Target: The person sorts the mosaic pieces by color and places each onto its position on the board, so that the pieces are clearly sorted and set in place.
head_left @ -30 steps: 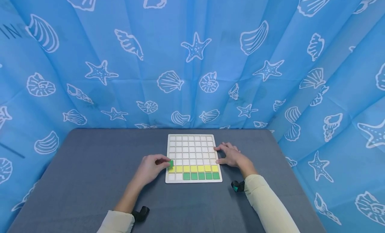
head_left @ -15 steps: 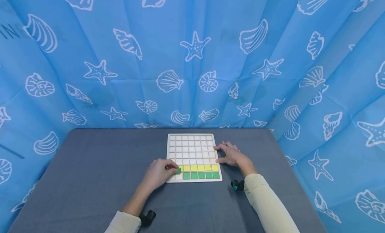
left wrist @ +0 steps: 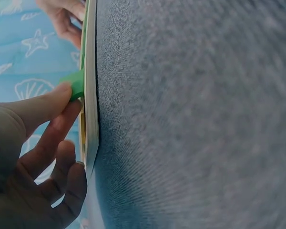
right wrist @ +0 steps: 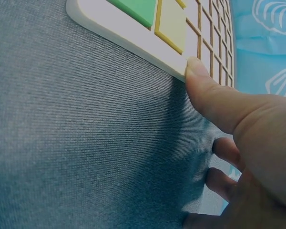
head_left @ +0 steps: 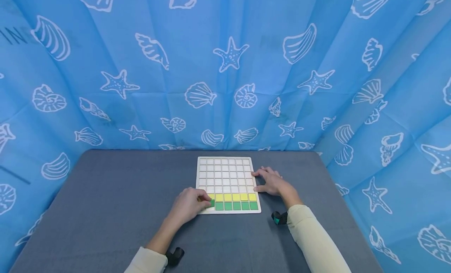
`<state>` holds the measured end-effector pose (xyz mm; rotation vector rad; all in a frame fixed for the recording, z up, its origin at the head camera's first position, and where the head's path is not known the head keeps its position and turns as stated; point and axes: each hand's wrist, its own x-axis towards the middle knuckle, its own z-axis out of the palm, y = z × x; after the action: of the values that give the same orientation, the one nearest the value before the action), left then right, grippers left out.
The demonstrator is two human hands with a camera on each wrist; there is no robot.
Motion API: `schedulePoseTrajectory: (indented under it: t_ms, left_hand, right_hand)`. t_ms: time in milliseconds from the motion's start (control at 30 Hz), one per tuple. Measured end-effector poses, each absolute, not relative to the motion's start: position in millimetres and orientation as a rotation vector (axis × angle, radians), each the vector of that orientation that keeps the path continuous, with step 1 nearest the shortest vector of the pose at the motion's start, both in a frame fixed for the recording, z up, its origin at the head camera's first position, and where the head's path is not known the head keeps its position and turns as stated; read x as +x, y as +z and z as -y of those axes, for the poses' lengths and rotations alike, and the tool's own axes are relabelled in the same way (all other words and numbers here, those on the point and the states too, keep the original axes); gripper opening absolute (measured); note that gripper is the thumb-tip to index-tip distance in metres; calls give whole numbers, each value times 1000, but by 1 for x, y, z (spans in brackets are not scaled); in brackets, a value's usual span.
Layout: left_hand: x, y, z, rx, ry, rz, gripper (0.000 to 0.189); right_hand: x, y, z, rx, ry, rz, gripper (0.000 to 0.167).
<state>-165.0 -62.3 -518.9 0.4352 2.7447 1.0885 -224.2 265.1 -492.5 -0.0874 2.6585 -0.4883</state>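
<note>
My left hand (head_left: 188,204) pinches a small green square tile (left wrist: 76,85) between thumb and index finger, its other fingers curled loosely. In the head view the tile is over the near row of a white grid board (head_left: 229,212), just left of several green tiles (head_left: 237,205) set in that row. The tile looks tilted in the left wrist view, its lower edge at the board. Yellow tiles (head_left: 227,197) fill the row behind; my left hand covers that row's left end. My right hand (head_left: 273,183) rests against the board's right edge, its thumb (right wrist: 200,83) touching the rim.
The board lies on a grey cloth-covered table (head_left: 123,187). A blue curtain (head_left: 225,77) with white shells and starfish hangs behind and at the sides. Each wrist carries a small black camera (head_left: 175,257). The board's farther rows show white cells.
My left hand has moved right and slightly nearer, carrying the green tile from the board's left edge to beside the green tiles in the near row. The right hand keeps its place.
</note>
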Motion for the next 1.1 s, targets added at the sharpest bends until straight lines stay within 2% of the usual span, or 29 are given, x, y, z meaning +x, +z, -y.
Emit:
schedulePoseTrajectory:
  t_ms: [633, 867, 1100]
  left_hand:
    - [-166, -515, 62, 569, 873, -2815, 6]
    - [-162, -507, 65, 767, 662, -2790, 18]
    - [-160, -504, 67, 799, 660, -2757, 14]
  right_hand:
    - [-222, -490, -265, -102, -513, -2655, 63]
    - [-221, -490, -266, -117, -513, -2660, 63]
    - [-221, -492, -266, -107, -511, -2666, 62]
